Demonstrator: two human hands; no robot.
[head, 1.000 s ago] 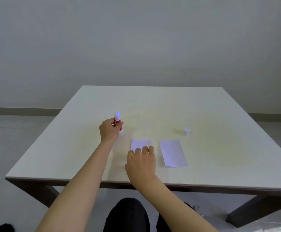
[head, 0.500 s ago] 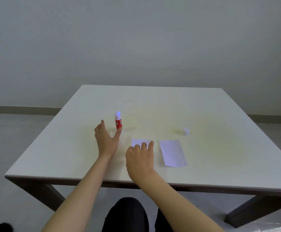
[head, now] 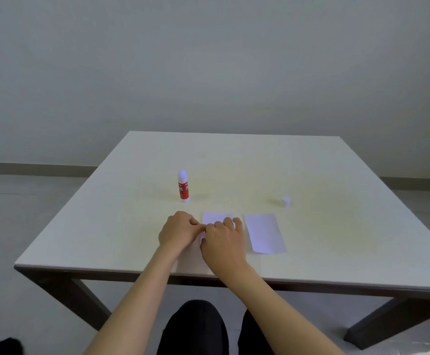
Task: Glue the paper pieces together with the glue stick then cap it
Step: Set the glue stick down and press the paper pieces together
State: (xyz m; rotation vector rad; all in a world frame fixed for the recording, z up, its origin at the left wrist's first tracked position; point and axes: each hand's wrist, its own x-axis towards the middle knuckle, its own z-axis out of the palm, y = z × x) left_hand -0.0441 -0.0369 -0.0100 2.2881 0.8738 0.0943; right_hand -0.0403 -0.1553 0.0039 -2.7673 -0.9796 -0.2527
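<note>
Paper pieces: left piece [head: 216, 218] lies under both hands; right piece [head: 264, 233] lies flat just right of the grip.
Left hand [head: 178, 230]: fingertips pinch the left piece's near-left edge.
Right hand [head: 224, 239]: presses flat on that piece.
Glue stick [head: 183, 186]: upright, uncapped, beyond the grip.
Cap [head: 286, 201]: far right on the worktop [head: 106, 226].

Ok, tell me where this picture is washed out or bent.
Head view: soft, even light, faint shadows; the white paper rectangle glares bluish, as does the red glue stick's uncapped tip; the small white cap is blurry; wide-angle bend shows in the white table edges.
</note>
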